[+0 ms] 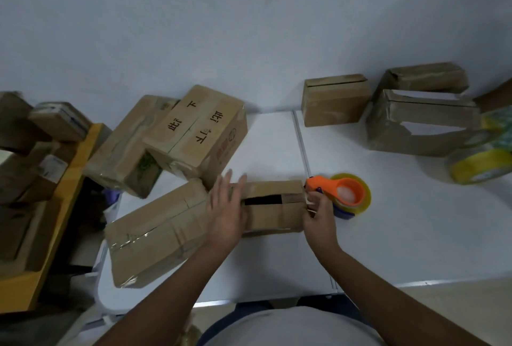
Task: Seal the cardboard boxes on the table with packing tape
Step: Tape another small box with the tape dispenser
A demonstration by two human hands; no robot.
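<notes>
Left hand point(227, 207) spread flat, pressing the small box point(273, 207) top. Right hand point(318, 214) just right of it pinches tape end; orange tape dispenser point(343, 193) beyond fingers.

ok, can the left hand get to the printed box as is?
Probably yes. The left hand lies flat on the small box, and the printed box sits just beyond its fingertips with nothing between them. The right hand is busy at the tape dispenser.
</notes>
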